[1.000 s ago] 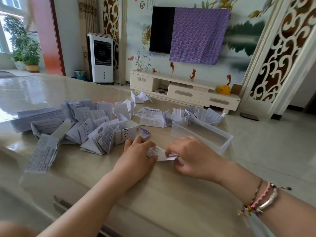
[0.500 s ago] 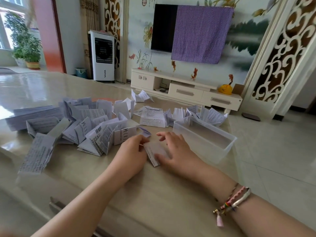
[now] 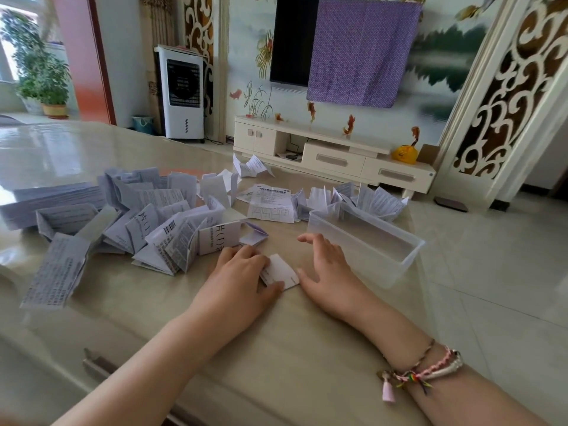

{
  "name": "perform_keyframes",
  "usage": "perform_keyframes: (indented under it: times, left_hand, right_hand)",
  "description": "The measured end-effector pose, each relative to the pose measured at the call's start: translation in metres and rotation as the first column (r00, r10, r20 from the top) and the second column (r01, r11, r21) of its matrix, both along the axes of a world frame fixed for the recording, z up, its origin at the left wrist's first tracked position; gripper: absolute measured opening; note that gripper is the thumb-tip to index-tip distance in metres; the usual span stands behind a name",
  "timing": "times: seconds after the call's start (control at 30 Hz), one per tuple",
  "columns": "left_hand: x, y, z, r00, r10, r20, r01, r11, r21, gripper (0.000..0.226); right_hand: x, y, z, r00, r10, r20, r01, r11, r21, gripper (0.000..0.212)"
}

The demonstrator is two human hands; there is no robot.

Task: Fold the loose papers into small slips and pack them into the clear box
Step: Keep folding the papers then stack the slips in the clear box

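folded slip [image 3: 281, 273] under left hand [image 3: 242, 273] fingers, touching right hand [image 3: 325, 265]

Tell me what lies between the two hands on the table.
In the head view, a folded paper slip lies between them; the left hand presses its edge, the right hand is just beside it.

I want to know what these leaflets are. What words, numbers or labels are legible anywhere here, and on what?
"片(I)": large print on the folded slip just beyond the left hand; the characters after it are cut off.
"片(I)": again on a folded slip in the pile, sideways.
Barcode on another slip: digits too small to read.
Flat leaflet beside the clear box: fine print blurred.
Slip under the left hand: unreadable.
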State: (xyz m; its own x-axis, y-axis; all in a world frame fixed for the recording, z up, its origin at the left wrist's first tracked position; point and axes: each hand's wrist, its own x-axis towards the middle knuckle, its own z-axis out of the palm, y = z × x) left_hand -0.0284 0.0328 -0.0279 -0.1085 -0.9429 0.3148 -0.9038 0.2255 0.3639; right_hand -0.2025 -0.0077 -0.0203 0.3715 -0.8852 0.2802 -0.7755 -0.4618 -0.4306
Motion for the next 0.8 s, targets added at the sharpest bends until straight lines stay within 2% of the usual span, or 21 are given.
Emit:
perform_keyframes:
  times: [0.1,0.17,0.27,0.37,0.5,0.57,0.63,0.7,0.8]
  left_hand:
    - [0.002,0.001,0.002,1.0,-0.014,-0.021,0.015,0.999,0.034,0.062]
    - [0.002,0.001,0.004,0.996,-0.023,-0.083,0.026,0.999,0.037,0.064]
    - [0.001,0.001,0.007,0.99,-0.029,-0.136,0.033,0.999,0.026,0.071]
    - [0.001,0.002,0.009,0.985,-0.032,-0.169,0.031,0.999,-0.008,0.078]
    - [-0.001,0.002,0.012,0.985,-0.064,-0.162,0.05,0.995,-0.088,0.082]
    - [-0.001,0.002,0.013,0.982,-0.083,-0.171,0.064,0.991,-0.118,0.082]
    - [0.0,0.001,0.014,0.974,-0.102,-0.204,0.069,0.984,-0.165,0.079]
    - [0.002,0.001,0.014,0.958,-0.105,-0.265,0.053,0.979,-0.197,0.079]
    - [0.006,-0.001,0.017,0.936,-0.082,-0.342,0.009,0.978,-0.209,0.073]
  right_hand:
    - [0.001,0.003,0.0,0.995,0.094,0.02,-0.093,0.994,-0.055,0.039]
    - [0.0,0.005,0.002,0.986,0.132,0.099,-0.129,0.991,-0.04,0.029]
    - [0.001,0.006,0.006,0.967,0.044,0.251,-0.048,0.999,0.01,0.02]
    - [0.004,0.002,0.013,0.97,-0.098,0.221,0.054,0.979,0.197,0.024]
    - [0.009,-0.005,0.022,0.981,-0.142,0.135,0.08,0.918,0.389,0.024]
    - [0.009,-0.006,0.03,0.968,-0.151,0.199,0.035,0.871,0.49,0.019]
    - [0.008,-0.006,0.04,0.923,-0.17,0.345,-0.062,0.82,0.569,0.014]
    - [0.008,-0.006,0.05,0.887,-0.173,0.427,-0.121,0.807,0.578,0.014]
    - [0.013,-0.017,0.064,0.911,-0.182,0.369,0.008,0.904,0.427,0.005]
